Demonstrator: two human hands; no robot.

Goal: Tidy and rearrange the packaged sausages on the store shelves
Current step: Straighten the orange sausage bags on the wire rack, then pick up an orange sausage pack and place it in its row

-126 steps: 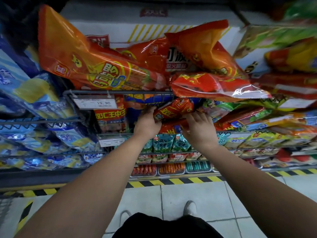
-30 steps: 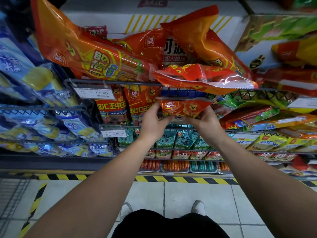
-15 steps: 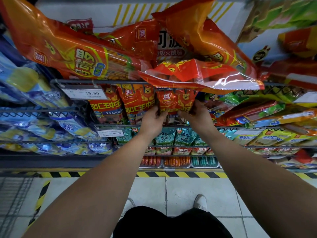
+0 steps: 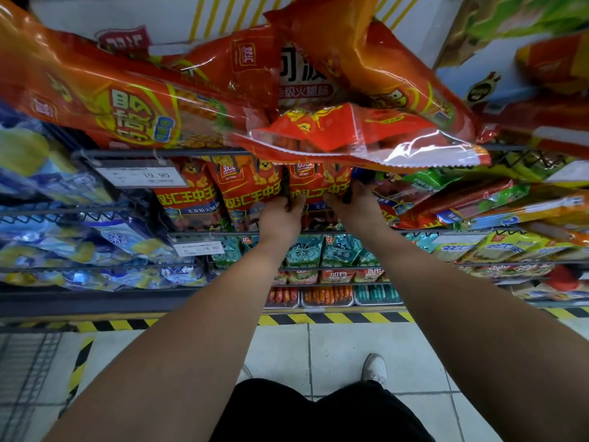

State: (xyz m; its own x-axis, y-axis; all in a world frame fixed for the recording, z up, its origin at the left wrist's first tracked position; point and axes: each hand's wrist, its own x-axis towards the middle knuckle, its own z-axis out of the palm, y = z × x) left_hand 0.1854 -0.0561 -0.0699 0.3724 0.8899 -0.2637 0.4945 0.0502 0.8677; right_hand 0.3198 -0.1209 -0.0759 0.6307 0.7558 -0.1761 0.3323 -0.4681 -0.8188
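Gripping the sides of an upright red plastic sausage pack (image 4: 318,189), left hand (image 4: 280,216) and right hand (image 4: 358,208) hold it beside matching packs (image 4: 248,194) on a dark wire shelf (image 4: 204,233).

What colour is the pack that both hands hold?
The pack is red-orange with yellow letters, seen in the head view.

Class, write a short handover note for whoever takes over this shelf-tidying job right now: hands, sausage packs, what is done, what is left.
Left hand and right hand each grip a side of the red pack, upright under the top shelf.
Two matching packs stand upright to its left.
Done: that row looks nearly lined up.
Left: let go, then straighten the big orange bags piled crookedly on the top shelf; a red bag overhangs its edge.
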